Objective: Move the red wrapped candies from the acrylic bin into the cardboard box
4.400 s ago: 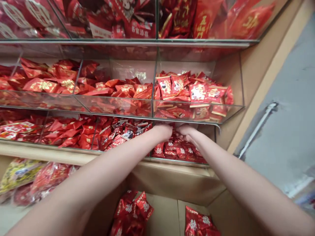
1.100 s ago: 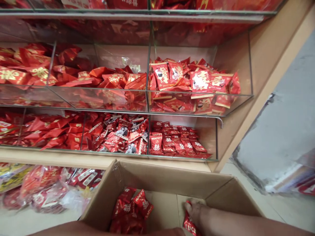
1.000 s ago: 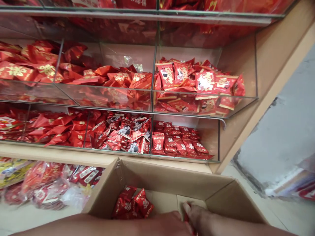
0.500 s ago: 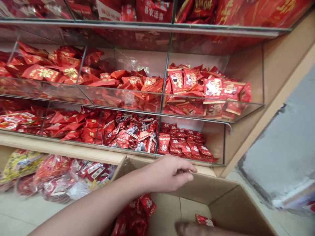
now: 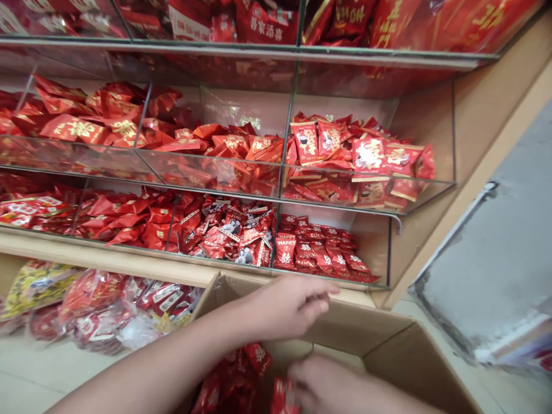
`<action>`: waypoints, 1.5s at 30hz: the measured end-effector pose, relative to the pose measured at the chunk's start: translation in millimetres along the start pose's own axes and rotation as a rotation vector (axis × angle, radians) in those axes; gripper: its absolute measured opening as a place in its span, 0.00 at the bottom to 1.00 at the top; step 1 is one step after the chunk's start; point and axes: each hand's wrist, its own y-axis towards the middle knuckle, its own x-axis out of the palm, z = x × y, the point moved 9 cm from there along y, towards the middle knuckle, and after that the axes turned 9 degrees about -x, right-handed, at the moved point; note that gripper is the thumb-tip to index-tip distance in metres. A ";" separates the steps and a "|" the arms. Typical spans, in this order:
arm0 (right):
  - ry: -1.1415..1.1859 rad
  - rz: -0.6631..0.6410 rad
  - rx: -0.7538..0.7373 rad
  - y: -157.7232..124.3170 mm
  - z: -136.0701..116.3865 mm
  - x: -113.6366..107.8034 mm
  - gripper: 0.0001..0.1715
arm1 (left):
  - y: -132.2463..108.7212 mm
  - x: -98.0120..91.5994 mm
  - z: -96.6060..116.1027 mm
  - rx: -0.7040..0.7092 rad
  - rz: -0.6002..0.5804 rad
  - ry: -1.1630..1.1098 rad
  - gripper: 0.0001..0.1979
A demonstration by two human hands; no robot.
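My left hand (image 5: 293, 305) hovers over the back wall of an open cardboard box (image 5: 388, 339), just in front of the lower right glass bin of small red candy packets (image 5: 319, 253). Its fingers are loosely curled and nothing shows in them. My right hand (image 5: 332, 385) is lower, inside the box and blurred by motion, with its fingers closed on a red candy packet (image 5: 282, 397). A heap of the same red packets (image 5: 254, 356) lies in the left part of the box, partly hidden by my left forearm.
Glass-fronted shelves (image 5: 284, 190) hold several bins of red wrapped sweets. Clear bags of sweets (image 5: 99, 310) lie on the floor at the left. The wooden shelf side (image 5: 474, 144) and a grey wall (image 5: 495, 241) stand to the right.
Both hands left the lower right bin and went down to the box. In the last half second my right hand rose in the box with a packet; my left hand barely moved.
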 end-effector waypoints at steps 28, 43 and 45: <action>0.563 0.765 -0.094 -40.7 28.2 -123.5 0.14 | 16.3 20.9 -18.4 -0.192 -0.029 -0.823 0.10; -0.808 1.095 -0.512 -66.9 -52.8 -117.4 0.25 | 12.4 37.1 -17.1 -0.392 -0.058 -1.508 0.10; -0.865 1.051 -0.534 -65.8 -56.5 -114.4 0.24 | 11.5 30.5 -16.1 -0.359 -0.018 -1.488 0.12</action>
